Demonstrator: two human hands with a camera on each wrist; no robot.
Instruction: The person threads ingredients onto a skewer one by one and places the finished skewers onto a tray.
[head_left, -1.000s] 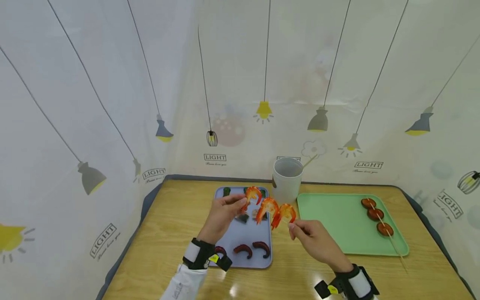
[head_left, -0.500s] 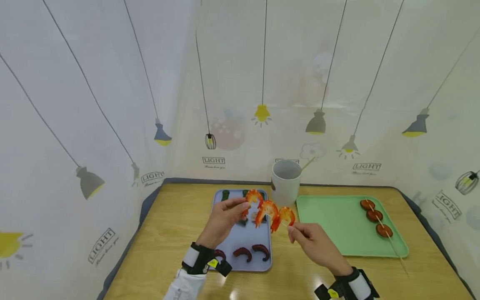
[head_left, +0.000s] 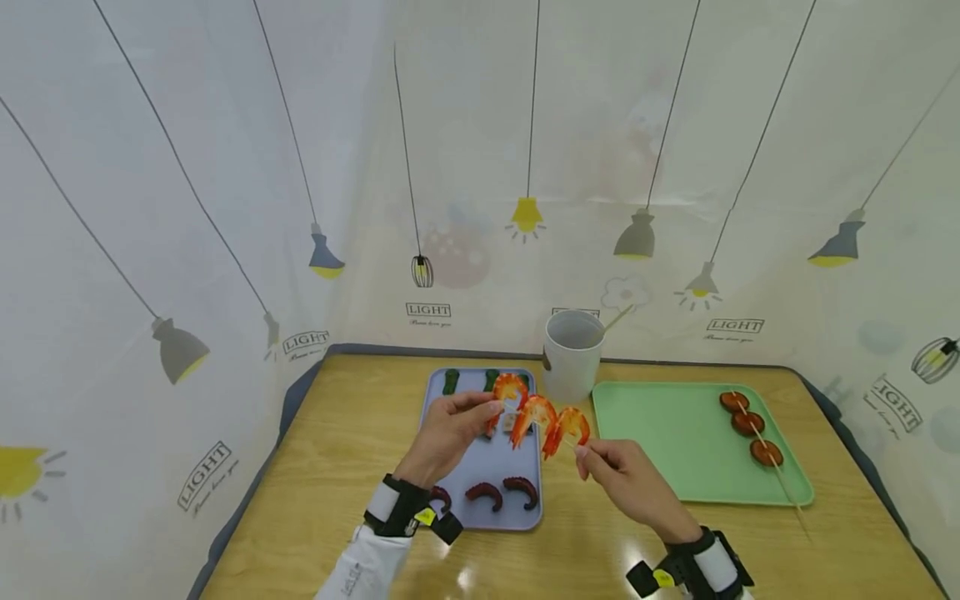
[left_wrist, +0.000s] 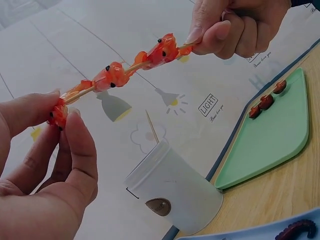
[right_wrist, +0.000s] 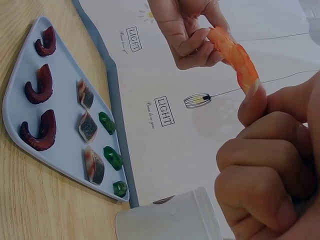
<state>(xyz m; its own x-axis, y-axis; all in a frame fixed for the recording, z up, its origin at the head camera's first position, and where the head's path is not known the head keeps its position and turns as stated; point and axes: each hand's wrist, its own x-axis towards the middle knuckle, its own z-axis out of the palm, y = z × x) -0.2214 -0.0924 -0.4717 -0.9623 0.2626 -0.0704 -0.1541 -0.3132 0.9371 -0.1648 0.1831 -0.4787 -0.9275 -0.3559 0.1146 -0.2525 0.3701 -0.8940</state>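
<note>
Three orange-red shrimp point(head_left: 534, 417) are threaded in a row on a thin wooden skewer point(left_wrist: 81, 94), raised over the table between my hands. My left hand point(head_left: 450, 435) pinches the leftmost shrimp point(left_wrist: 59, 116) with thumb and fingers at that end of the stick. At the other end, my right hand point(head_left: 628, 482) grips the bare skewer between thumb and forefinger, right beside the last shrimp point(head_left: 572, 427). Its other fingers are curled in, as the right wrist view shows. The skewer's left tip is hidden at the left fingers.
A lavender tray point(head_left: 487, 467) carries octopus tentacles point(right_wrist: 38, 85), fish pieces point(right_wrist: 87, 126) and green pieces point(right_wrist: 113, 158). On a green tray point(head_left: 660, 442) at right lies a skewer of brown round slices point(head_left: 747, 423). A white cup point(head_left: 572, 371) with a stick stands behind.
The leftmost shrimp sits slightly nearer the middle one, the left fingers moving a little right with it. The right hand keeps its hold. The head view has tilted slightly.
</note>
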